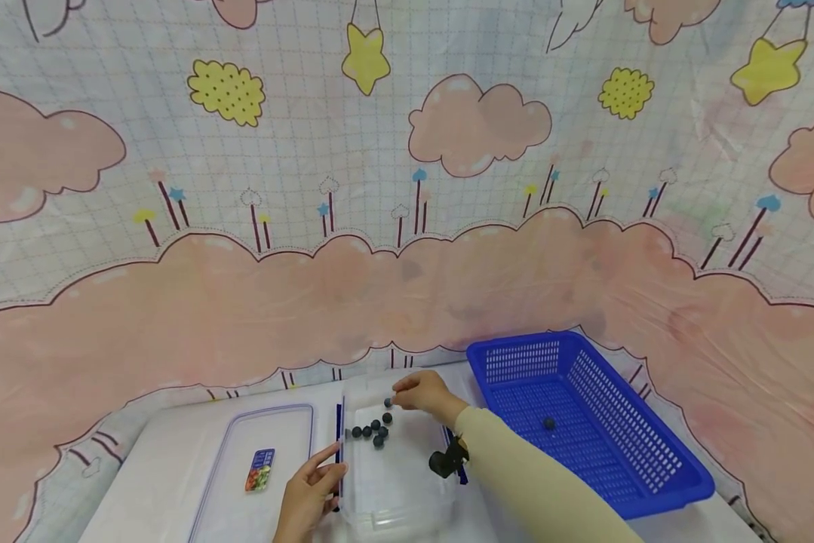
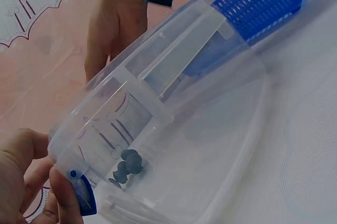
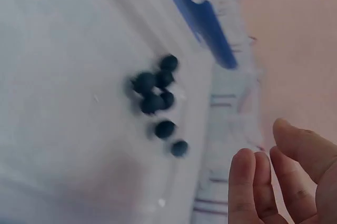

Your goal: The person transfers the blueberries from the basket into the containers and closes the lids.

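A clear plastic box (image 1: 407,483) with blue side latches stands on the table. Several dark blueberries (image 1: 376,425) lie inside near its far left part, seen larger in the right wrist view as a loose cluster (image 3: 152,103). My right hand (image 1: 423,396) is over the far end of the box, fingertips close above one blueberry (image 1: 388,403). Thumb and fingers (image 3: 243,168) are apart there, with nothing between them. At the box's left side, my left hand (image 1: 311,483) holds the wall near a blue latch (image 2: 83,192), thumb at the rim and fingers by the latch.
To the right stands a blue plastic basket (image 1: 624,483) with one blueberry (image 1: 549,424) on its floor. A clear lid (image 1: 223,513) with a colourful label (image 1: 260,470) lies at the left. A patterned cloth (image 1: 379,309) hangs behind the table.
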Demonstrator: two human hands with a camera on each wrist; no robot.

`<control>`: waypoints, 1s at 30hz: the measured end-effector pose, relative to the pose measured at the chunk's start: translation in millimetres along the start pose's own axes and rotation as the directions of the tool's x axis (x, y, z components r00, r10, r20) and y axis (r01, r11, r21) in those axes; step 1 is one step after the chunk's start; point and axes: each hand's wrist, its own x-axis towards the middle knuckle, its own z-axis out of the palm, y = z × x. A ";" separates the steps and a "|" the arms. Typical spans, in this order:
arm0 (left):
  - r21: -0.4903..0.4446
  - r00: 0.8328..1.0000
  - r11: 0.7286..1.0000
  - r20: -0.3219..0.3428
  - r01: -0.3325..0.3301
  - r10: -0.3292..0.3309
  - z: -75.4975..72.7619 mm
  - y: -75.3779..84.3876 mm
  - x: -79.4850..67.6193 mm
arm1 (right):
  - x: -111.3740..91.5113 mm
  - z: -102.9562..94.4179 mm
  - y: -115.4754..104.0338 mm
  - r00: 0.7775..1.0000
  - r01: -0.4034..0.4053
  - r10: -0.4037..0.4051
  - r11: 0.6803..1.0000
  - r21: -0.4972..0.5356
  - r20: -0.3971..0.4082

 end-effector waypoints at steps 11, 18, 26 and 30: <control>0.024 1.000 1.000 -0.009 -0.012 0.012 -1.0 2.8 0.5 | -17.1 -123.9 16.5 0.989 0.046 -0.044 0.999 0.011 -0.139; 0.009 1.000 1.000 0.002 -0.014 0.014 -1.2 1.8 2.3 | -35.0 -180.8 54.0 0.987 0.030 -0.030 1.000 -0.004 -0.160; 0.011 1.000 1.000 -0.010 -0.008 0.008 1.9 1.1 2.2 | -46.2 -204.8 99.4 0.983 -0.047 0.038 0.998 -0.042 -0.182; 0.011 1.000 1.000 -0.008 -0.011 0.011 3.1 1.6 2.5 | -50.0 -208.3 111.1 0.981 -0.085 0.071 0.994 -0.071 -0.179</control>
